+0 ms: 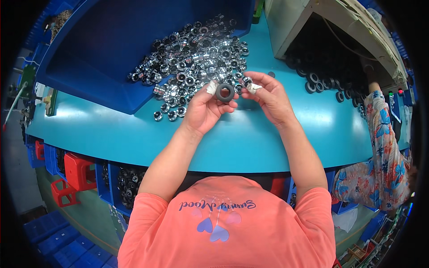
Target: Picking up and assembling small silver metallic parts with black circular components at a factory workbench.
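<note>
Between thumb and fingers, my left hand holds a black rubber ring like a small toy tyre, its hole facing up toward me. Just to its right, my right hand pinches a small shiny silver wheel hub with a dark centre. White tape wraps the thumb of each hand. Both hands are raised over the teal table, close together and in front of a large heap of silver hubs that spills out of a blue bin.
At the right, a pale box-like housing opens onto a pile of black tyres. A co-worker's arm in a floral sleeve reaches toward it. Red stools and blue crates stand below the teal table on the left.
</note>
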Available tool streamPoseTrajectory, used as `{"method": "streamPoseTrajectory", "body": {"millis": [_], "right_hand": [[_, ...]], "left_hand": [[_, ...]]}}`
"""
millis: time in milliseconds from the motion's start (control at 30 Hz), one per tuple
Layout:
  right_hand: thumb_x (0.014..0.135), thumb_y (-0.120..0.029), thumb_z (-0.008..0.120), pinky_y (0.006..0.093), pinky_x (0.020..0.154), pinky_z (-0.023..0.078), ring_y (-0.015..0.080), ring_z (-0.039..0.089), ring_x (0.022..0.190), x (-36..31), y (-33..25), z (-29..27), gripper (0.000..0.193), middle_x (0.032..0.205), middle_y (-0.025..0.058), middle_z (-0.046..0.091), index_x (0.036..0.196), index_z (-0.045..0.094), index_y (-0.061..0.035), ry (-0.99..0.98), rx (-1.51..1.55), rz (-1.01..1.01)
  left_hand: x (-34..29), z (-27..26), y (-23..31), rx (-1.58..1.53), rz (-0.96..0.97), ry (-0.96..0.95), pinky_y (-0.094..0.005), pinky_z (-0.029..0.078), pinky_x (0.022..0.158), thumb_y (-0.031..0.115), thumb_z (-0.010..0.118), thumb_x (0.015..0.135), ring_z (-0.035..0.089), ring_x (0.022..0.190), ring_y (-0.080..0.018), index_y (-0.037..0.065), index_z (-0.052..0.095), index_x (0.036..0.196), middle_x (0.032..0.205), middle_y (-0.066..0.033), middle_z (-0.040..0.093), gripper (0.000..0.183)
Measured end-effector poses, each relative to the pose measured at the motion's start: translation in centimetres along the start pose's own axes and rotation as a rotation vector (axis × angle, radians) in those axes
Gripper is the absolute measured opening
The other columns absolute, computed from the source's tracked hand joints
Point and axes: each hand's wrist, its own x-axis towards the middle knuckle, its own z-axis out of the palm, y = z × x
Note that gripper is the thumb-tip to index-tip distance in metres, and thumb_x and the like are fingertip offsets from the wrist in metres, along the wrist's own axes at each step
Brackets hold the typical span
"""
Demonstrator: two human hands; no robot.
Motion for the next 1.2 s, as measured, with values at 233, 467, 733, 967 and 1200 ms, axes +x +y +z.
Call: {"method": "streamPoseTrajectory", "body": {"millis": [233, 467, 733, 967, 1200], "right_hand": [[0.091, -0.004, 0.069, 0.0299, 0.086, 0.057, 0.0145, 0.067, 0.094, 0.10, 0.23, -0.20, 0.034, 0.105, 0.0072, 0.068, 0.124, 0.063, 0.0007, 0.045, -0.073, -0.001], [0.093, -0.010, 0.068, 0.0315, 0.085, 0.057, 0.0157, 0.067, 0.093, 0.02, 0.16, -0.21, 0.024, 0.105, 0.0068, 0.068, 0.116, 0.064, -0.0009, 0.023, 0.060, 0.018], [0.094, -0.012, 0.066, 0.0324, 0.087, 0.058, 0.0162, 0.067, 0.095, -0.06, 0.01, -0.09, 0.016, 0.105, 0.0068, 0.068, 0.107, 0.063, -0.0026, -0.022, 0.062, 0.024], [0.094, -0.008, 0.059, 0.0338, 0.089, 0.058, 0.0181, 0.068, 0.096, -0.11, -0.06, 0.00, 0.022, 0.108, 0.0086, 0.067, 0.114, 0.062, -0.0006, 0.016, 0.096, 0.024], [0.095, -0.007, 0.055, 0.0332, 0.088, 0.058, 0.0180, 0.068, 0.096, -0.13, 0.11, -0.08, 0.031, 0.107, 0.0080, 0.067, 0.125, 0.061, 0.0012, -0.007, 0.099, 0.015]], "left_hand": [[0.00, 0.00, -0.03, 0.006, 0.000, 0.000, -0.0361, 0.062, 0.073, 0.030, 0.045, 0.107, 0.071, 0.088, -0.0311, -0.002, 0.055, 0.119, 0.108, -0.0254, 0.066, 0.036], [-0.02, 0.01, -0.12, 0.016, 0.013, 0.005, -0.0357, 0.061, 0.072, 0.029, 0.045, 0.106, 0.071, 0.087, -0.0306, -0.001, 0.056, 0.116, 0.108, -0.0253, 0.067, 0.033], [-0.11, 0.34, -0.07, 0.089, 0.016, 0.054, -0.0337, 0.061, 0.071, 0.033, 0.047, 0.106, 0.070, 0.089, -0.0285, 0.006, 0.059, 0.109, 0.111, -0.0264, 0.066, 0.030], [-0.16, 0.26, -0.13, 0.109, 0.038, 0.033, -0.0336, 0.059, 0.074, 0.033, 0.050, 0.105, 0.068, 0.090, -0.0266, 0.002, 0.059, 0.115, 0.111, -0.0254, 0.066, 0.033], [-0.13, 0.31, -0.07, 0.125, 0.034, 0.022, -0.0336, 0.057, 0.074, 0.034, 0.050, 0.105, 0.066, 0.088, -0.0256, 0.002, 0.053, 0.130, 0.113, -0.0235, 0.065, 0.041]]}}
